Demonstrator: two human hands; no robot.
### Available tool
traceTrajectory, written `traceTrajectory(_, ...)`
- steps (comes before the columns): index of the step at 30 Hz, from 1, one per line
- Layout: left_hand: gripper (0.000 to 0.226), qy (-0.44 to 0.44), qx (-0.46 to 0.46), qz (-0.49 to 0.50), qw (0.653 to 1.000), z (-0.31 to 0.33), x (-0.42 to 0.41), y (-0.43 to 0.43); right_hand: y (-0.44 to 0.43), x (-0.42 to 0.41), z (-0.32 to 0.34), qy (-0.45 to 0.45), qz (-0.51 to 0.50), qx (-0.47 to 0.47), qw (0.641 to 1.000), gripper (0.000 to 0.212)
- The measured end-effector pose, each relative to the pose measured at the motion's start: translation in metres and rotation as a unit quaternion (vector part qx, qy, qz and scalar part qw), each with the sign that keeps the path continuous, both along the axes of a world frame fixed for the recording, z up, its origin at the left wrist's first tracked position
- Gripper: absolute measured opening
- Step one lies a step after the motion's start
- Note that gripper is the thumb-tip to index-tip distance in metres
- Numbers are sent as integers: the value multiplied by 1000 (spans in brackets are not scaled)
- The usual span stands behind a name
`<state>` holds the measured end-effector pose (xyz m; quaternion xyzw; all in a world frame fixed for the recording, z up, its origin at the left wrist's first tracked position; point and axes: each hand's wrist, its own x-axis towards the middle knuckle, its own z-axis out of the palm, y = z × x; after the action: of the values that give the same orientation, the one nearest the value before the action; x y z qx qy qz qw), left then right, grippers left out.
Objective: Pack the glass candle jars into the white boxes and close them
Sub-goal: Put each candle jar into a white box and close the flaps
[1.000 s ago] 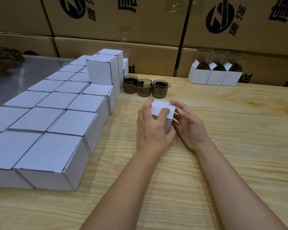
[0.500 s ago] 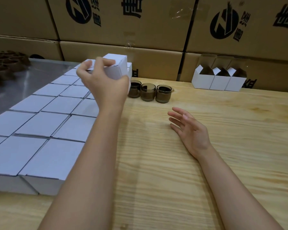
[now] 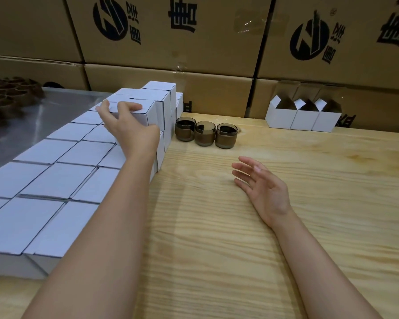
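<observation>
My left hand (image 3: 130,130) grips a closed white box (image 3: 148,115) from above, fingers curled over its top. The box sits on the upper layer of the stack of closed white boxes (image 3: 62,180) at the left. My right hand (image 3: 262,188) lies open on the wooden table (image 3: 217,226), palm turned up, holding nothing. Three smoky brown glass candle jars (image 3: 205,133) stand in a row beside the stack. Three open white boxes (image 3: 303,118) with raised flaps stand at the back right.
Large brown cartons (image 3: 194,42) with black print form a wall behind the table. More closed boxes (image 3: 161,93) stand on the stack's upper layer. A metal surface (image 3: 32,116) with brown cardboard trays (image 3: 7,97) lies far left.
My left hand carried the closed box from the table's middle up and left onto the stack. My right hand let go of it and now lies open on the table.
</observation>
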<state>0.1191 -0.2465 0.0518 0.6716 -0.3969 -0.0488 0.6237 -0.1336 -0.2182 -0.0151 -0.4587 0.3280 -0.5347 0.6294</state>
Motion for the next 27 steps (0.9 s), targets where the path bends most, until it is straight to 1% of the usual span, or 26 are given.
traceTrajectory(5, 41, -7, -2, 5, 1000, 0, -3, 5, 0, 0, -1, -4, -3, 3, 1000, 43)
traceTrajectory(6, 44, -10, 0, 6, 1000, 0, -3, 4, 0, 0, -1, -6, -4, 4, 1000, 43)
traceTrajectory(8, 59, -26, 15, 16, 999, 0, -6, 4, -1, 0, 0, -6, -5, 5, 1000, 43)
traceTrajectory(9, 67, -51, 15, 28, 998, 0, -10, 7, -1, 0, 0, -5, -5, 6, 1000, 43)
traceTrajectory(10, 73, -94, -1, 42, 995, 1, -16, 10, -1, 0, -1, -6, -6, 7, 1000, 43)
traceTrajectory(11, 73, -153, -38, 48, 986, 0, -24, 14, -2, 0, -1, -6, -6, 7, 1000, 43)
traceTrajectory(13, 59, -256, -127, 10, 958, -7, -49, 24, -2, 0, -1, -8, -9, 8, 1000, 43)
traceTrajectory(14, 51, -285, -146, -30, 947, -17, -64, 29, -1, 1, -1, -9, -12, 9, 1000, 42)
traceTrajectory(15, 44, -300, -136, -76, 941, -29, -79, 34, -1, 2, -1, -8, -15, 8, 1000, 41)
traceTrajectory(16, 40, -300, -98, -122, 941, -41, -92, 39, -1, 2, -1, -5, -18, 4, 1000, 40)
traceTrajectory(18, 40, -270, 25, -194, 943, -65, -111, 45, 0, 4, -1, 12, -21, -6, 1000, 35)
traceTrajectory(19, 43, -264, 79, -209, 938, -75, -116, 44, 0, 5, -2, 21, -24, -10, 999, 30)
traceTrajectory(21, 48, -274, 153, -215, 925, -87, -114, 35, -1, 6, -4, 41, -34, -14, 999, 24)
traceTrajectory(23, 46, -288, 220, -215, 907, -89, -109, 28, -2, 8, -6, 57, -47, -12, 997, 23)
traceTrajectory(25, 41, -308, 248, -207, 895, -90, -108, 23, -4, 10, -10, 72, -59, -19, 995, 22)
traceTrajectory(27, 39, -319, 254, -194, 892, -92, -110, 23, -11, 10, -13, 78, -54, -19, 995, 22)
